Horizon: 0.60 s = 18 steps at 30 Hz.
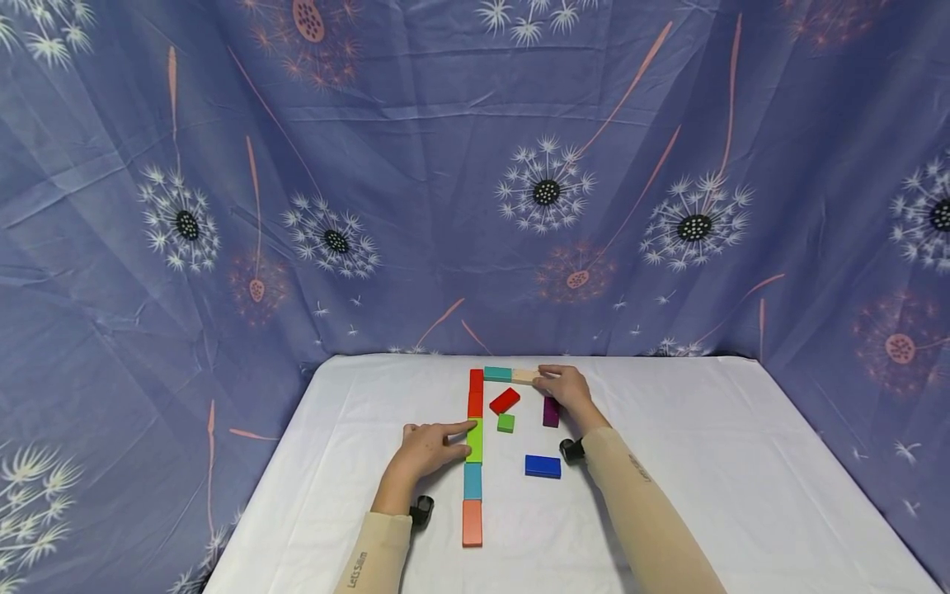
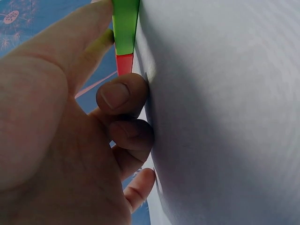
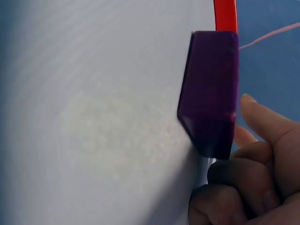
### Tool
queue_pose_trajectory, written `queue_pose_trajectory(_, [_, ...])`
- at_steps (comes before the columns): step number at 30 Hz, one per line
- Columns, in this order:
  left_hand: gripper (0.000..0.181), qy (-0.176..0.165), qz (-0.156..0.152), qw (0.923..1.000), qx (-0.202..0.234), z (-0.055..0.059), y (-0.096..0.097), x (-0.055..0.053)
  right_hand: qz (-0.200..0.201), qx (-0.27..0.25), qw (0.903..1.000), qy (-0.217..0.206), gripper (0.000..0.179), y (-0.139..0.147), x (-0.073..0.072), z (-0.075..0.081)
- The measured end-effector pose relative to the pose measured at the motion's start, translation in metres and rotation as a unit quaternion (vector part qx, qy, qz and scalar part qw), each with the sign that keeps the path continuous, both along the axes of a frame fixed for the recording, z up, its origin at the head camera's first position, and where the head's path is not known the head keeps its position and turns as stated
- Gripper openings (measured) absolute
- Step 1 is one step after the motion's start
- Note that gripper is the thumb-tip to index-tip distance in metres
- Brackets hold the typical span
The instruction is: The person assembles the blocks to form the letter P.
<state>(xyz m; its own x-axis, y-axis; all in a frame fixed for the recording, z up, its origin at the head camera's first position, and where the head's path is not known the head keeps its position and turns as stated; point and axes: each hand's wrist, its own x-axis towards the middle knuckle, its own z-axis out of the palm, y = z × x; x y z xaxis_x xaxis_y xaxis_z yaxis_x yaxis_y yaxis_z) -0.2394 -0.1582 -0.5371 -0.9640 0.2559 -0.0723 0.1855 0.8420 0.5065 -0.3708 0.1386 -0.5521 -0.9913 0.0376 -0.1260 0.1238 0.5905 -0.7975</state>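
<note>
A straight column of blocks runs away from me, with a light green block [image 1: 475, 440] in its middle. My left hand [image 1: 429, 450] touches that green block's left side with thumb and forefinger, its other fingers bent toward the cloth in the left wrist view. At the far end, a teal block [image 1: 497, 374] and a pale beige block [image 1: 524, 377] lie in a row to the right. My right hand [image 1: 566, 389] pinches the beige block's right end between thumb and forefinger. Just below that hand lies a purple block [image 1: 551, 412], which hides the fingertips' contact in the right wrist view.
Also in the column are two red blocks [image 1: 476, 393], a blue block [image 1: 472, 481] and an orange block [image 1: 472, 523] nearest me. Loose to its right lie a tilted red block [image 1: 505, 401], a small green block [image 1: 506, 423] and a dark blue block [image 1: 543, 467]. White cloth [image 1: 690, 462] covers the table.
</note>
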Motion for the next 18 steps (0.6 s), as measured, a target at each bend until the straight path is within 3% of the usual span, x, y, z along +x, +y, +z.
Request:
queue_pose_trajectory(5, [0.053,-0.003,0.001,1.0000,0.002,0.000,0.000,0.000,-0.001,-0.045,0.9990,-0.002,0.051,0.008,0.002,-0.003])
queue_pose_trajectory(10, [0.053,0.000,-0.003,1.0000,0.003,0.000,0.001,0.000,0.015,-0.059,0.9981,-0.002,0.055,0.020,0.008,-0.003])
queue_pose_trajectory(18, [0.052,-0.002,-0.004,1.0000,0.003,0.000,0.000,0.000,0.039,-0.028,0.9982,-0.036,0.068,0.038,0.027,-0.004])
